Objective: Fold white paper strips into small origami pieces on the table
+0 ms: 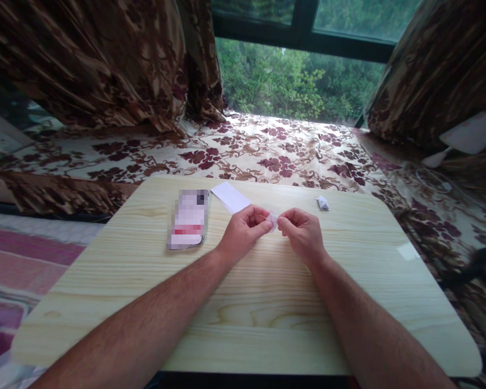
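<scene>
Between my two hands, over the middle of the table, is a small piece of folded white paper [272,222]. My left hand [248,227] pinches its left side between thumb and fingers. On the other side, my right hand [302,229] is closed with thumb and forefinger at the paper's right edge. Fingers cover much of the paper, so its full shape is hidden. Just beyond my left hand lie white paper sheets [231,197]. A small folded paper piece [323,203] rests on the table past my right hand.
A phone [188,219], partly pixelated, lies on the wooden table [267,324] left of my hands. Behind the table is a ledge with floral cloth [279,154] below a window. A white lamp [470,132] stands at the right. A striped bed cover [28,265] shows at the left.
</scene>
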Demonstrator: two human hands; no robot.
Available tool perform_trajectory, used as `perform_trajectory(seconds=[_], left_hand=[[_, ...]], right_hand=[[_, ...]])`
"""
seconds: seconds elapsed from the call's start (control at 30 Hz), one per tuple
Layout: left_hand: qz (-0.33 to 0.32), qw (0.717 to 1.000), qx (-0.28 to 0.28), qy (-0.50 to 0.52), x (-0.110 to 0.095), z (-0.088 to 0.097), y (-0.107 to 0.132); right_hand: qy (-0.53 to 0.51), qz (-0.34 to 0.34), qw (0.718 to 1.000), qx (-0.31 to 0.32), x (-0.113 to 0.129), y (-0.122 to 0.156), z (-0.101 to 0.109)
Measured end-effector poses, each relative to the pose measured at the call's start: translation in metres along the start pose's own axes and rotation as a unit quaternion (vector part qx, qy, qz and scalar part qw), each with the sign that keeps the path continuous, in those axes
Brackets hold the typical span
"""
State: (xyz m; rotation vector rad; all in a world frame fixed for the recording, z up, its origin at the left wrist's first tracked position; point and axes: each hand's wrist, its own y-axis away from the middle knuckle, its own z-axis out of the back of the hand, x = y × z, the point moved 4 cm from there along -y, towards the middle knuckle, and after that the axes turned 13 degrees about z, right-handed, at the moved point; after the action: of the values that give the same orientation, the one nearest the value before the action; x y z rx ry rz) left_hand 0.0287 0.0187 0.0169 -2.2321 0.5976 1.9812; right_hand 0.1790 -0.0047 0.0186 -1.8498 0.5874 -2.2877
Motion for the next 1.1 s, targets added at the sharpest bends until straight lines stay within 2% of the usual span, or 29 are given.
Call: perform_trajectory(seconds=[0.23,0.77,1.1], left_hand=[[-0.002,0.999,-0.029,-0.020,0.0009,0.0006,-0.0009],[-0.007,0.999,-0.008,-0.041,0.0019,-0.0007,0.0004],[-0.025,0.999,-0.014,-0.046,0.0056,-0.0003,-0.0009]], right_hand=[[-0.030,0.000,0.999,0.012,0.0010,-0.0012,-0.0021],[-0.053,-0.007,0.998,0.034,-0.0026,-0.0016,-0.0032],[-0.070,0.006,0.998,0.006,0.0033,-0.0002,-0.0024]])
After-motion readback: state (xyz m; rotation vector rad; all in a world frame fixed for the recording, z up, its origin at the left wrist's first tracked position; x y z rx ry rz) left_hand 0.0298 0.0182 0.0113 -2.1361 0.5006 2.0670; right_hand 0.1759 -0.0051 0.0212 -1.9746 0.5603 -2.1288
